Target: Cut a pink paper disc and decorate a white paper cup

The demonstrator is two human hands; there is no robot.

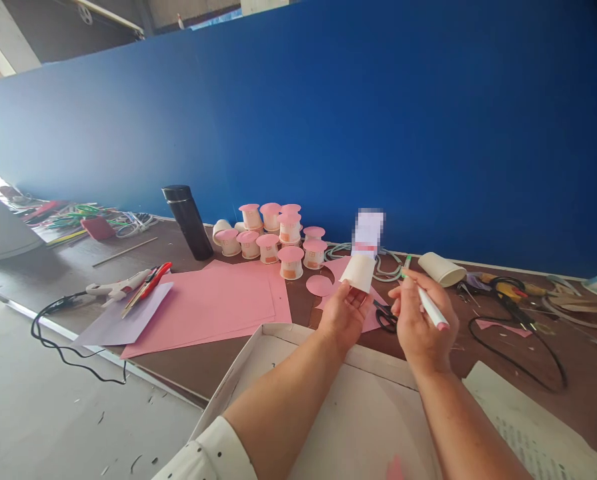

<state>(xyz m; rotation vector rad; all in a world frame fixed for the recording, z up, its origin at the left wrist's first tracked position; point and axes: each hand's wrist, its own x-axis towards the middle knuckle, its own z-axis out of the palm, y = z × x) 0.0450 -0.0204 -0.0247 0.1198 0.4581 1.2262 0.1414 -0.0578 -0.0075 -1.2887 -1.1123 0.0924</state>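
My left hand [345,313] is closed round a white paper cup [358,272], held upside down and tilted above the table. In my right hand [425,323] is a white marker [432,308] with a pink end, gripped between thumb and fingers. A green tip [407,264] shows just beyond those fingers. Black-handled scissors [387,319] lie between the two hands, partly hidden. Left of the cup is a pink paper circle [319,285]. Behind it stand several small cup houses [291,264] with pink round tops and drawn windows and doors.
A shallow white box [258,373] lies under my forearms. Pink sheets [218,297], a glue gun [118,288] and red-handled cutters [148,285] are on the left. A black flask [188,223] stands near the blue partition [298,120]. Another paper cup [442,269] and a black cord [518,383] lie right.
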